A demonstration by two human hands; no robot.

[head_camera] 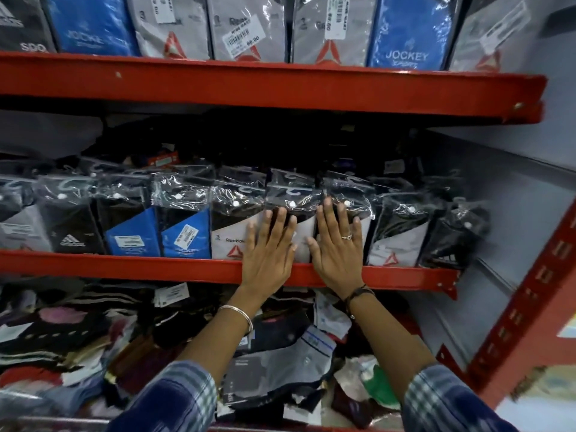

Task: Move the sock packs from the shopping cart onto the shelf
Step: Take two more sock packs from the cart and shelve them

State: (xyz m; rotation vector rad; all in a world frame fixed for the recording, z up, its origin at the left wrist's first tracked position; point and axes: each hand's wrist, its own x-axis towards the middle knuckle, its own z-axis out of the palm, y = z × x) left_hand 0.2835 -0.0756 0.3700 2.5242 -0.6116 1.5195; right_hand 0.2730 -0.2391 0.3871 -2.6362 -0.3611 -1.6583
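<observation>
We are seeing a red shelf [124, 265] carrying upright sock packs [184, 222] in a row along its front lip.

Packs [237, 226] stand in a row on the shelf [124, 265]; my left hand [268, 254] and right hand [338, 244] lie flat, side by side, against two middle ones.
</observation>
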